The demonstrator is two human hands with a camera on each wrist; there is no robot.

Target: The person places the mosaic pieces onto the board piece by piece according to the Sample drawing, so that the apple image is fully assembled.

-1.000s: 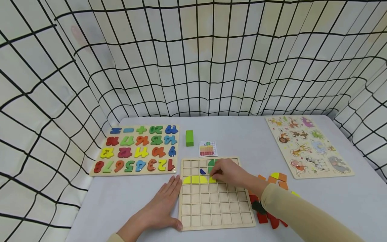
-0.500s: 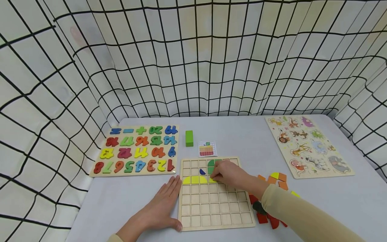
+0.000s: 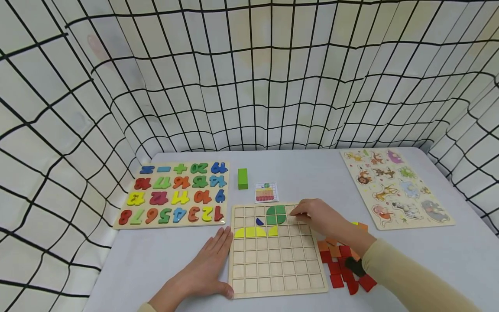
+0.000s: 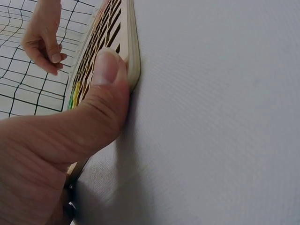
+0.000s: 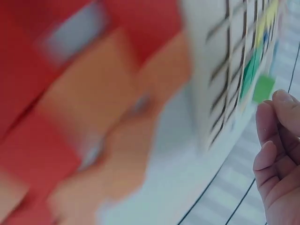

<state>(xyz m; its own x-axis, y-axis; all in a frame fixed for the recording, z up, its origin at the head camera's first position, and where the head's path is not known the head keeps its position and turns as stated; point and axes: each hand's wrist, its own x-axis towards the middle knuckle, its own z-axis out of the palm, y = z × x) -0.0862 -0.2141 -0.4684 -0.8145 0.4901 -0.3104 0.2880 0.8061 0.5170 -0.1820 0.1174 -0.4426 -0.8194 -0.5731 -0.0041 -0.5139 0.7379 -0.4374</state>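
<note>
A light wooden grid board [image 3: 286, 269] lies on the table. In it sit green pieces [image 3: 275, 216], a small blue piece [image 3: 259, 222] and a row of yellow pieces, the rightmost a yellow quarter-round [image 3: 273, 231]. My left hand [image 3: 204, 266] lies spread beside the board; in the left wrist view the thumb [image 4: 107, 70] rests against its edge. My right hand [image 3: 321, 214] is over the board's upper right corner, fingers loosely curled, nothing between them. In the right wrist view its thumb and index fingertips are close together, with the green block [image 5: 263, 89] behind them.
Red and orange pieces [image 3: 347, 271] lie scattered right of the board, below the right forearm. Behind the board are a pattern card [image 3: 266, 192] and a green block [image 3: 242, 179]. A number puzzle [image 3: 156, 174] stands left, an animal puzzle [image 3: 421, 223] right. Black netting surrounds the table.
My right hand has let go of the yellow quarter-round, which now shows in its cell, and has moved right and slightly back. The left hand has stayed put.
</note>
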